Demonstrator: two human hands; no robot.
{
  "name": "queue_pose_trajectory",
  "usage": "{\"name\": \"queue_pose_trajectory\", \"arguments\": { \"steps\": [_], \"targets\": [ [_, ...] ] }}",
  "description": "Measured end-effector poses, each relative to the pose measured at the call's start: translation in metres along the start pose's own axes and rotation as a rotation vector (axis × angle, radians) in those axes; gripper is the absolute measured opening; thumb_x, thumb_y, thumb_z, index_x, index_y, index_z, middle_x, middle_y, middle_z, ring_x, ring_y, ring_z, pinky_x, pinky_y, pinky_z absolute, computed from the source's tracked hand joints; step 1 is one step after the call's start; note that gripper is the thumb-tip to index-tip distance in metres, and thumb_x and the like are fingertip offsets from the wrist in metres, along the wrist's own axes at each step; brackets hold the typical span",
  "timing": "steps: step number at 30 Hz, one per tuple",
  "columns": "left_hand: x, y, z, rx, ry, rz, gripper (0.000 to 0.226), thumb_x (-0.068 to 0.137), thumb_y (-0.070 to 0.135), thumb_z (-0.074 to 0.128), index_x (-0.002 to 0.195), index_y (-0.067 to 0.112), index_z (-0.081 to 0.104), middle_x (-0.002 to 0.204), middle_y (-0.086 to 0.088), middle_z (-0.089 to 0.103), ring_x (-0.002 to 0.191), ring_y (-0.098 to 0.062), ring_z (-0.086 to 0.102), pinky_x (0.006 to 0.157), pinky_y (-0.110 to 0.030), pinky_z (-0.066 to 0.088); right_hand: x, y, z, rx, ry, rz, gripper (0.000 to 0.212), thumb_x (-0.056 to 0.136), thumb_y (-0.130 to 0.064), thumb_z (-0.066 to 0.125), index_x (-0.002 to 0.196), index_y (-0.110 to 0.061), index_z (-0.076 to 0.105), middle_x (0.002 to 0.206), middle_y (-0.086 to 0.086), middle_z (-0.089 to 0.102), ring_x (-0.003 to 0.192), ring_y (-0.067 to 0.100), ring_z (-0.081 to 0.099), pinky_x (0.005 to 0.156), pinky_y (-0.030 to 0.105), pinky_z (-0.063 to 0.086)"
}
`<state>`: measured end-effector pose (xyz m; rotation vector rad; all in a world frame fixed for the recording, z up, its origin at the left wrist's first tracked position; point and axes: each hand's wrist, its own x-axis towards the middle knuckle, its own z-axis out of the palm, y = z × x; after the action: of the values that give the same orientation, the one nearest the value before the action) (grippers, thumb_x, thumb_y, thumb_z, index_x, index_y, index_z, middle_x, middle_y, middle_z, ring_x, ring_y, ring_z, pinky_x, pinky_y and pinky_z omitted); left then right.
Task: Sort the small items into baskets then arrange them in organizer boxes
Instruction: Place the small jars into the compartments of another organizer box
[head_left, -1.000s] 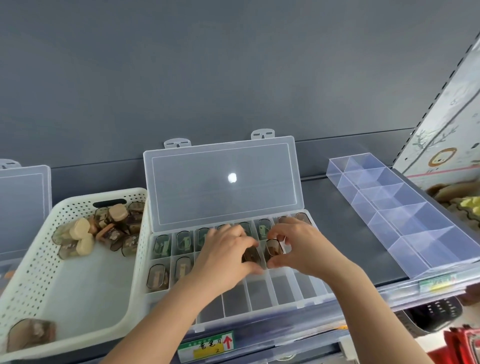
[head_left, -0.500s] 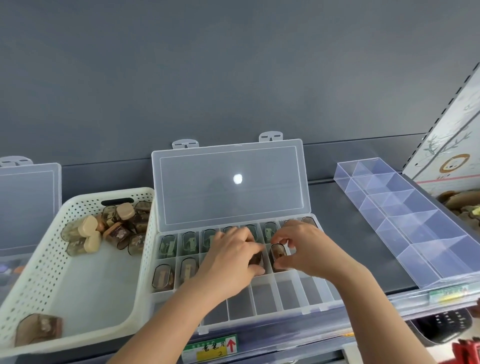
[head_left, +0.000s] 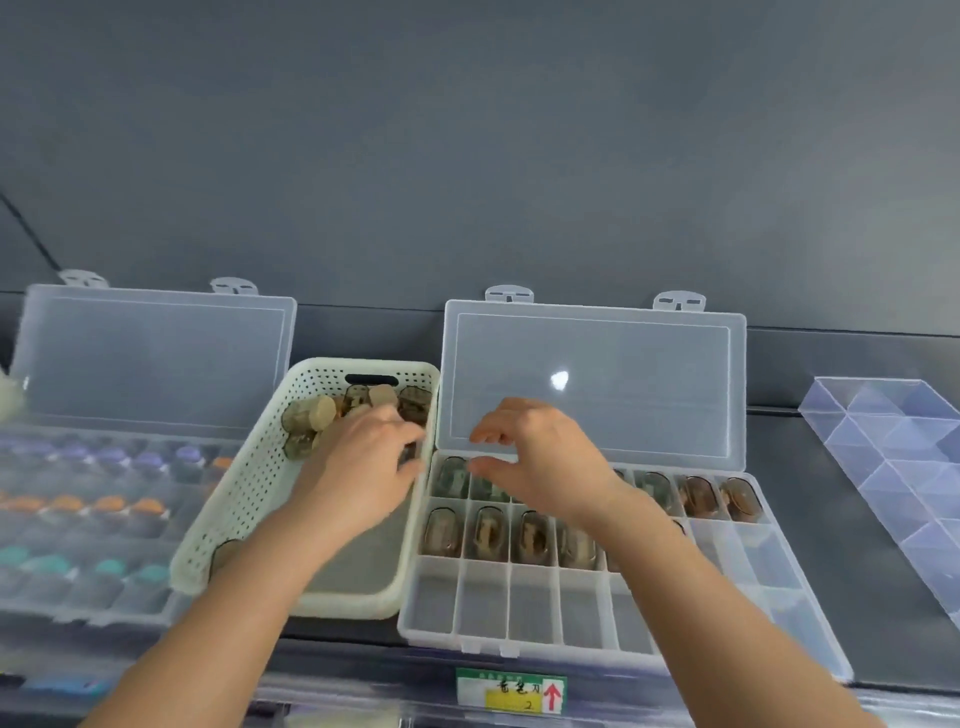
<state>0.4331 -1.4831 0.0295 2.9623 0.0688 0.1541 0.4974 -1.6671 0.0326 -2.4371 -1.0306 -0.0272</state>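
Roughly halfway: the organizer box held items across most of its two back rows, front row bare. Left of it, the left hand reached into the basket, grip impossible to tell; the right hand hovered above the box, loose-fingered and empty.

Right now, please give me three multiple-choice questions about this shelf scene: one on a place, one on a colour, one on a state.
1. Where is the left hand? A. out of view B. in the basket C. flat on the wall
2. What colour is the basket? A. white B. red C. black
3. How is the lid of the organizer box right of the basket? A. shut B. taken off C. open

1 B: its fingers reach among the small items there.
2 A: its perforated walls are white.
3 C: it stands upright behind the box.
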Motion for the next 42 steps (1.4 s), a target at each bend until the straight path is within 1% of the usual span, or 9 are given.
{"name": "queue_pose_trajectory", "arguments": {
  "steps": [4,8,12,16,23,26,32,37,42],
  "targets": [
    [-0.022,-0.051,-0.013,0.248,-0.344,-0.142,0.033,0.085,0.038,0.064,0.117,0.027,0.063,0.118,0.004,0.059,0.105,-0.017,0.055,0.087,-0.033,0.047,0.036,-0.032,0.024,-0.107,-0.124,-0.086,0.028,0.088,-0.034,0.062,0.112,-0.020,0.067,0.114,-0.001,0.063,0.110,0.019,0.049,0.090,0.035,0.047],
    [-0.038,-0.074,-0.010,0.323,-0.585,-0.245,0.036,0.078,0.024,0.073,0.112,0.017,0.064,0.111,-0.003,0.061,0.095,-0.021,0.059,0.079,-0.032,0.051,0.066,-0.055,0.049,-0.374,-0.242,-0.142,0.027,0.085,-0.031,0.057,0.106,-0.017,0.067,0.106,0.004,0.063,0.107,0.025,0.048,0.087,0.032,0.042],
    [-0.043,-0.078,0.000,0.414,-0.606,-0.205,0.016,0.081,0.004,0.059,0.097,0.009,0.059,0.102,-0.008,0.059,0.093,-0.025,0.059,0.072,-0.032,0.046,0.084,-0.066,0.069,-0.598,-0.347,-0.119,0.023,0.085,-0.026,0.055,0.104,-0.017,0.064,0.104,0.005,0.061,0.104,0.026,0.049,0.091,0.035,0.035],
    [-0.042,-0.082,0.012,0.423,-0.600,-0.140,0.023,0.086,-0.003,0.049,0.104,0.006,0.059,0.106,-0.010,0.059,0.097,-0.026,0.058,0.075,-0.032,0.044,0.093,-0.067,0.084,-0.673,-0.370,-0.079,0.028,0.086,-0.016,0.055,0.113,-0.016,0.060,0.112,0.007,0.061,0.108,0.026,0.052,0.093,0.034,0.038],
    [-0.037,-0.084,0.020,0.273,-0.687,-0.141,0.034,0.084,0.002,0.054,0.117,0.011,0.052,0.113,-0.008,0.053,0.097,-0.023,0.053,0.073,-0.029,0.039,0.094,-0.066,0.095,-0.641,-0.391,-0.054,0.040,0.087,-0.014,0.057,0.126,-0.014,0.052,0.117,0.011,0.053,0.108,0.028,0.053,0.086,0.035,0.043],
    [-0.031,-0.091,0.016,0.165,-0.600,-0.153,0.033,0.080,0.001,0.061,0.108,0.016,0.053,0.107,-0.002,0.051,0.087,-0.017,0.049,0.067,-0.025,0.037,0.093,-0.066,0.095,-0.629,-0.374,-0.058,0.037,0.086,-0.016,0.058,0.122,-0.012,0.054,0.114,0.011,0.054,0.104,0.027,0.054,0.081,0.034,0.044],
    [-0.024,-0.098,0.017,-0.222,-0.263,-0.203,0.025,0.072,0.032,0.079,0.084,0.030,0.058,0.092,0.013,0.054,0.081,-0.005,0.050,0.061,-0.020,0.035,0.092,-0.067,0.095,-0.569,-0.357,-0.076,0.036,0.083,-0.014,0.062,0.118,-0.012,0.054,0.114,0.010,0.053,0.107,0.027,0.050,0.078,0.035,0.046],
    [-0.028,-0.103,0.021,-0.281,-0.323,-0.199,0.046,0.072,0.025,0.080,0.112,0.033,0.060,0.116,0.012,0.053,0.103,-0.008,0.048,0.085,-0.021,0.040,0.090,-0.066,0.096,-0.494,-0.348,-0.111,0.029,0.084,-0.022,0.061,0.112,-0.013,0.058,0.103,0.006,0.058,0.098,0.024,0.053,0.073,0.033,0.047],
    [-0.033,-0.098,0.020,-0.402,-0.151,-0.252,0.048,0.072,0.026,0.079,0.107,0.032,0.046,0.111,0.011,0.056,0.096,-0.008,0.055,0.071,-0.021,0.043,0.080,-0.065,0.078,-0.131,-0.182,-0.046,0.034,0.077,-0.023,0.065,0.109,-0.015,0.058,0.102,0.004,0.060,0.096,0.024,0.057,0.077,0.035,0.052]
  ]
}}
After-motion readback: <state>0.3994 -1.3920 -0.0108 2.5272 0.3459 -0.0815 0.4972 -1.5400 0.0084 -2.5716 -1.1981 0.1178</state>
